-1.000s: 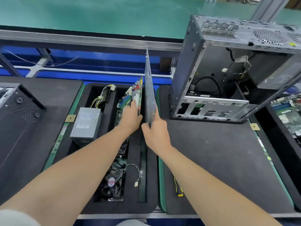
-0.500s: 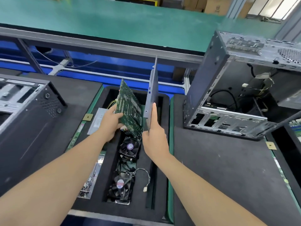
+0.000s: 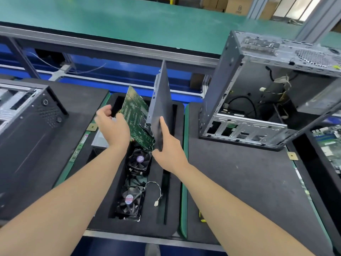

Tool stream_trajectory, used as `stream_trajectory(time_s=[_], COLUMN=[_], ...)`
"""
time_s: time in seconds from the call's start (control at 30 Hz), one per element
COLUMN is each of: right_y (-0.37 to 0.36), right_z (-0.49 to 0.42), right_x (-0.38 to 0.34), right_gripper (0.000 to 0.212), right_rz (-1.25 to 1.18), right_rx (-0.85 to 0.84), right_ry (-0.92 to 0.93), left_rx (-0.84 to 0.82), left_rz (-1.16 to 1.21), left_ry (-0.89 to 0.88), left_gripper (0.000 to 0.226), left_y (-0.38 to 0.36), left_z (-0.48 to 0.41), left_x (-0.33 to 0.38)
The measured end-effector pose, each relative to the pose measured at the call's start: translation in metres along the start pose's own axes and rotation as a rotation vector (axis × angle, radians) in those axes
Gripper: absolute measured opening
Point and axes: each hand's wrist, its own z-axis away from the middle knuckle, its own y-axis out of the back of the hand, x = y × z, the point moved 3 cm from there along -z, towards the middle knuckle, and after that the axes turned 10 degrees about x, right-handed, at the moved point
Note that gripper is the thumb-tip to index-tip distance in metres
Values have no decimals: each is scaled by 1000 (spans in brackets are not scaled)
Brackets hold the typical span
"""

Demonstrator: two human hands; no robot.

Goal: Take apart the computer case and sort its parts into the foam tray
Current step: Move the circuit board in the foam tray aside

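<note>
My right hand [image 3: 169,152] grips the lower corner of a dark grey side panel [image 3: 162,108], index finger straight along its face. The panel stands on edge, leaning left, above the narrow slot at the right of the black foam tray [image 3: 175,226]. A green motherboard [image 3: 136,115] tilts against the panel's left face. Beside the board's left edge is my left hand [image 3: 112,126], its fingers loosely curled and off the board. The stripped computer case [image 3: 243,126] stands open on the mat to the right.
In the tray's middle pocket lie a cooler fan [image 3: 139,159] and a case fan [image 3: 129,200] with a loose cable. A grey power supply [image 3: 99,143] sits half hidden under my left arm. Another case [image 3: 27,117] is at left. A yellow-handled tool [image 3: 201,219] lies by the tray.
My left hand tipped the motherboard up out of its pocket, then drew its fingers off it. The board now leans on the panel, which my right hand still holds.
</note>
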Motion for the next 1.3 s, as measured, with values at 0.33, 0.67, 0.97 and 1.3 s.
stream_trajectory(time_s=[0.33,0.67,0.97,1.3], right_y=[57,145,203,256], right_z=[16,40,56,56], right_x=[50,133,188,211], right_gripper=[69,47,41,42], right_rz=[13,11,10,26], right_rx=[107,173,170,193], right_ry=[-121,-181,-194,-107], left_rx=[-117,-728,-984,-751], left_rz=[143,-709,-1358,-840], left_ry=[-1050,-311,-359,-525], left_gripper=[28,34,25,24], left_y=[-23,-66,-60,-82], left_z=[126,244,303,330], left_x=[123,13,-49,10])
